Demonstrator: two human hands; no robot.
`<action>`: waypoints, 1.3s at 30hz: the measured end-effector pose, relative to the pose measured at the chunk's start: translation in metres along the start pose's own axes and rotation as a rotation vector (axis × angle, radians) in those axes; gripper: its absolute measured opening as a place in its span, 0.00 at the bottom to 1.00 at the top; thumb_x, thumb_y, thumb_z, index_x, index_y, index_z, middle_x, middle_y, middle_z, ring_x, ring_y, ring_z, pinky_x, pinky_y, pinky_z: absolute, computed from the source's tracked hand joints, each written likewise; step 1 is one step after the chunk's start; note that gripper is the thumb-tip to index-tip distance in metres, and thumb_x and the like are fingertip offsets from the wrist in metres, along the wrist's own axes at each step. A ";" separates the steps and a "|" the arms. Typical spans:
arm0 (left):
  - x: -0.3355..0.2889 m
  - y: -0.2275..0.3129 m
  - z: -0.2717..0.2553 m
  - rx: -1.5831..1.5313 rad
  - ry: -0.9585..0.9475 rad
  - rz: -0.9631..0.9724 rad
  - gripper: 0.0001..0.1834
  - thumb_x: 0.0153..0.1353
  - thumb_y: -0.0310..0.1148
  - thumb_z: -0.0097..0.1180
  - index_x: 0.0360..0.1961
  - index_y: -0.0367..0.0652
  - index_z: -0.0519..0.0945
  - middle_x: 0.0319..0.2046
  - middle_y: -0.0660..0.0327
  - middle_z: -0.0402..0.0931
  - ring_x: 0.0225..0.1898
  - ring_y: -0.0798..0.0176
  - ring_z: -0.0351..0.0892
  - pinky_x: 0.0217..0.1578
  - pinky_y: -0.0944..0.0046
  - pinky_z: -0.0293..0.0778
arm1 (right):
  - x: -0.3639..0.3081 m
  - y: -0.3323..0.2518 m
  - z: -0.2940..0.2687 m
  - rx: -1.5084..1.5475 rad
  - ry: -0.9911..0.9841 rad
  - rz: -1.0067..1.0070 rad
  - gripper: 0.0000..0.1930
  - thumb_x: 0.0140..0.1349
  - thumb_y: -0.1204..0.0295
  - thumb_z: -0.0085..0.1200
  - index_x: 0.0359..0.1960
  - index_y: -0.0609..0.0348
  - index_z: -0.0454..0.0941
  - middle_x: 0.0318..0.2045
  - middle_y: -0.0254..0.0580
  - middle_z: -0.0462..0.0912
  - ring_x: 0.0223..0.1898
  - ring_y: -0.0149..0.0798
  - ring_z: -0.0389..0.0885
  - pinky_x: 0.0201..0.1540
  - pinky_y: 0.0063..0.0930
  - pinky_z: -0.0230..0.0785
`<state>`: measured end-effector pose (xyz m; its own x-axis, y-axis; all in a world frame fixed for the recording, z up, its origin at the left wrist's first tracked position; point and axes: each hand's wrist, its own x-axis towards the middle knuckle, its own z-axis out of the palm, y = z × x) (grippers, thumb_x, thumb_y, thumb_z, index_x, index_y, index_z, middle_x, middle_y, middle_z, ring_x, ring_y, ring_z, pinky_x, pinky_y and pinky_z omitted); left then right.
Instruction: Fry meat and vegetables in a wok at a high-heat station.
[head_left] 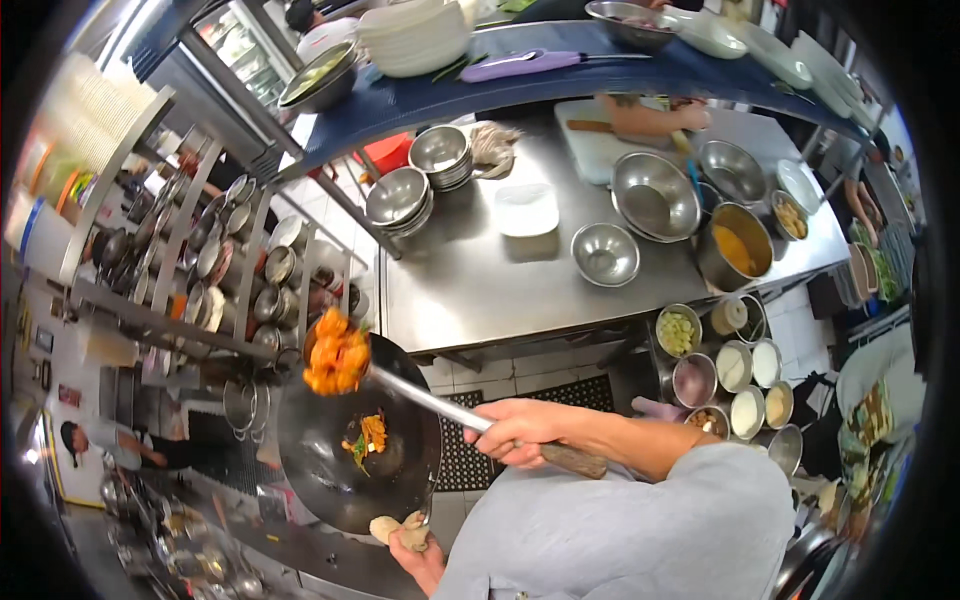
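Note:
My right hand (520,430) is closed around the wooden-ended handle of a long metal ladle (425,400). The ladle's bowl is heaped with glossy orange pieces of food (338,352), which hide it, and it is raised over the far-left edge of a black wok (320,470). A small heap of orange food with green bits (366,438) lies in the bottom of the wok. At the wok's near edge, my left hand (415,562) grips a folded beige cloth (398,530), with a bit of metal showing beside it; the wok's handle is mostly hidden.
Ahead, a steel table (460,270) bears a white container (527,210), stacked bowls (398,197) and a pot of orange liquid (738,242). Ingredient tubs (746,412) stand at right. Another person's arm (650,118) reaches over a cutting board. A pan rack (190,290) stands left.

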<state>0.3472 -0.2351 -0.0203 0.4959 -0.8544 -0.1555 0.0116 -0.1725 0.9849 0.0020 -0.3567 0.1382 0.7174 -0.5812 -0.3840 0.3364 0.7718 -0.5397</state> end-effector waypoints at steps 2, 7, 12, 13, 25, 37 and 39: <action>0.017 0.031 0.028 -0.499 0.059 -0.408 0.18 0.47 0.32 0.51 0.39 0.34 0.69 0.31 0.51 0.77 0.33 0.55 0.78 0.32 0.64 0.74 | -0.022 0.003 -0.008 0.051 0.081 -0.140 0.12 0.57 0.76 0.47 0.43 0.59 0.64 0.15 0.25 0.57 0.09 0.20 0.56 0.09 0.19 0.46; 0.032 0.044 0.036 -0.659 0.038 -0.509 0.19 0.45 0.30 0.52 0.40 0.34 0.68 0.31 0.50 0.76 0.32 0.53 0.78 0.32 0.63 0.75 | -0.065 -0.010 -0.023 0.100 0.332 -0.430 0.12 0.57 0.78 0.47 0.43 0.61 0.64 0.16 0.27 0.58 0.09 0.20 0.56 0.08 0.18 0.50; 0.033 0.031 0.012 -0.669 -0.006 -0.587 0.13 0.48 0.31 0.50 0.35 0.35 0.71 0.31 0.51 0.77 0.32 0.53 0.78 0.32 0.63 0.75 | -0.072 -0.029 -0.083 -0.156 0.698 -0.542 0.14 0.52 0.76 0.47 0.42 0.64 0.63 0.16 0.29 0.62 0.10 0.22 0.59 0.10 0.21 0.54; 0.034 0.019 0.002 -0.673 -0.013 -0.586 0.13 0.48 0.31 0.50 0.35 0.35 0.71 0.31 0.51 0.77 0.32 0.53 0.78 0.32 0.63 0.75 | -0.071 -0.030 -0.100 -0.275 0.814 -0.547 0.14 0.51 0.75 0.47 0.41 0.64 0.64 0.16 0.30 0.63 0.10 0.23 0.61 0.10 0.21 0.56; 0.021 -0.062 -0.079 -0.685 -0.397 -0.068 0.03 0.57 0.22 0.46 0.30 0.41 0.72 0.23 0.60 0.72 0.22 0.61 0.66 0.27 0.63 0.65 | -0.034 -0.014 -0.237 -0.840 1.305 -0.417 0.21 0.51 0.72 0.46 0.47 0.70 0.63 0.21 0.50 0.73 0.12 0.39 0.71 0.14 0.34 0.64; 0.009 -0.054 -0.085 -0.589 -0.314 -0.026 0.08 0.59 0.26 0.48 0.26 0.45 0.63 0.21 0.62 0.65 0.23 0.64 0.64 0.27 0.64 0.65 | -0.080 -0.053 -0.186 -1.438 1.480 -0.039 0.29 0.51 0.71 0.47 0.58 0.66 0.59 0.37 0.67 0.78 0.40 0.62 0.78 0.45 0.50 0.70; 0.012 -0.054 -0.082 -0.585 -0.327 -0.005 0.10 0.60 0.26 0.49 0.25 0.45 0.62 0.21 0.63 0.64 0.23 0.65 0.64 0.27 0.64 0.65 | -0.088 -0.053 -0.177 -1.473 1.472 -0.031 0.29 0.52 0.71 0.47 0.57 0.67 0.60 0.36 0.67 0.78 0.40 0.62 0.78 0.44 0.50 0.70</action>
<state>0.4237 -0.1958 -0.0695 0.2065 -0.9748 -0.0842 0.5278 0.0386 0.8485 -0.1874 -0.3917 0.0677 -0.4381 -0.8881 -0.1390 -0.8251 0.4587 -0.3298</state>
